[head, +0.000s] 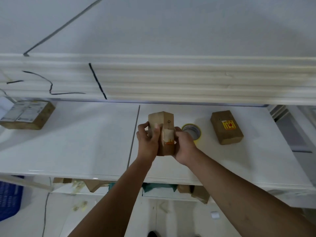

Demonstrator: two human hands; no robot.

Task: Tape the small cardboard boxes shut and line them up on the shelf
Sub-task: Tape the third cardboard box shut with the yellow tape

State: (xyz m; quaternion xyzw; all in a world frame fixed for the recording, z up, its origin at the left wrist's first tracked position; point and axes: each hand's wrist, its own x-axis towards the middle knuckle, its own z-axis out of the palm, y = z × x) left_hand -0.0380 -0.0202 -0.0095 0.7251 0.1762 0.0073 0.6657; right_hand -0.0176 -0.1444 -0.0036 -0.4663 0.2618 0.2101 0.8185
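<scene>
Both my hands hold a small brown cardboard box (166, 124) upright above the white shelf (85, 142). My left hand (147, 139) grips its left side, thumb pressed on the front. My right hand (185, 144) wraps its right side and lower end. A pale tape strip and an orange sticker show on the box's front. A yellow tape roll (192, 130) lies on the shelf just behind my right hand. A second small box (226, 127) with a yellow-red sticker lies to the right. A third box (28, 115) with white labels sits at the far left.
A stack of white boards (188, 79) overhangs the back of the shelf. Under the shelf's front edge sit cardboard pieces (95, 184) and green material (159, 188). A blue crate (9, 197) stands low at the left. A thin cable (45, 211) hangs down.
</scene>
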